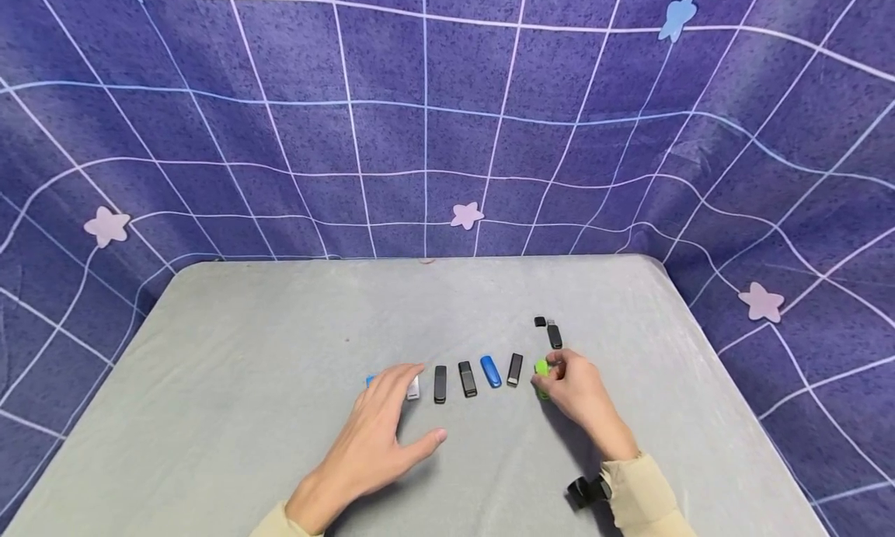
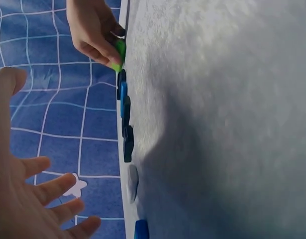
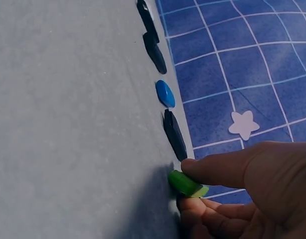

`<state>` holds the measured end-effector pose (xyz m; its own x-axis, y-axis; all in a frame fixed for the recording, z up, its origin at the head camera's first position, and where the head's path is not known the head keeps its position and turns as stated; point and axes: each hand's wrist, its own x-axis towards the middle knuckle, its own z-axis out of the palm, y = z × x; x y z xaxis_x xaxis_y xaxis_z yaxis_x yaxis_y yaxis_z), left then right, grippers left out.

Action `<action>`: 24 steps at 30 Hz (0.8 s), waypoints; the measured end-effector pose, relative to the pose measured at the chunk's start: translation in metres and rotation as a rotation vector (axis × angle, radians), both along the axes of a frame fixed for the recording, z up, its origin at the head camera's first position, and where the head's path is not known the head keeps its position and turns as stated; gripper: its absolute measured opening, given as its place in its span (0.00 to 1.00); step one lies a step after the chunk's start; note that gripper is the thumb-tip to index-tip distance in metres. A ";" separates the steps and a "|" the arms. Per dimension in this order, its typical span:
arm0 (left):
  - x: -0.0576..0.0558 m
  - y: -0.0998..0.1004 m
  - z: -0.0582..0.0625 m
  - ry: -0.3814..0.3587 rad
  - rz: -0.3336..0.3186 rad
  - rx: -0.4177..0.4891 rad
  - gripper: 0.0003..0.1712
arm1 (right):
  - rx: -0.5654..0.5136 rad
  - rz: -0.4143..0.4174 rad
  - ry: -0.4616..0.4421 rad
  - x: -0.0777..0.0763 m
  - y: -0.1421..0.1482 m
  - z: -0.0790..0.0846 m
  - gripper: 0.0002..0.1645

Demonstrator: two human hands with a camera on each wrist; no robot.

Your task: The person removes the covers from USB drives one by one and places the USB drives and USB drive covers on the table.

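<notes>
My right hand pinches a bright green USB stick between thumb and fingers, at the right end of a row of USB sticks. Leftward from it lie a black stick, a blue stick, a dark stick with a grey face and another black stick. My left hand hovers over the row's left end, fingers spread and holding nothing. Beneath it, a white stick and a blue stick are partly hidden in the head view.
Behind the right hand lies an uncapped black USB stick, its metal plug bared, with a small black cap beside it. A grey cloth covers the table. Purple-blue grid curtains with stars hang around its back and sides.
</notes>
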<state>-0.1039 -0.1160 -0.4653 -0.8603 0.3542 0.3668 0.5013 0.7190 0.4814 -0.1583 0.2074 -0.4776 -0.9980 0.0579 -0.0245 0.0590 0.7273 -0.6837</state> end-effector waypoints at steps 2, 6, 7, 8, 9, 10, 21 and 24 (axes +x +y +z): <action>-0.001 -0.003 0.000 0.012 0.000 0.000 0.49 | -0.022 0.005 0.001 0.001 0.002 0.002 0.21; -0.002 -0.009 0.002 0.048 0.003 -0.003 0.49 | -0.073 0.017 0.016 0.003 0.005 0.007 0.14; -0.002 -0.010 0.003 0.055 0.002 -0.003 0.49 | -0.085 0.017 0.017 0.004 0.005 0.008 0.13; -0.002 -0.011 0.004 0.061 0.002 -0.004 0.49 | -0.097 0.016 0.014 0.005 0.005 0.010 0.12; -0.002 -0.012 0.005 0.067 0.001 -0.003 0.49 | -0.117 0.014 0.008 0.005 0.005 0.012 0.12; -0.003 -0.013 0.006 0.070 0.000 -0.004 0.50 | -0.134 0.013 0.001 0.006 0.005 0.013 0.12; -0.004 -0.015 0.024 0.077 -0.010 0.009 0.50 | -0.298 0.079 0.003 0.017 -0.003 0.036 0.14; -0.006 -0.012 0.030 0.061 0.000 0.023 0.50 | -0.277 0.096 0.046 0.020 -0.007 0.045 0.14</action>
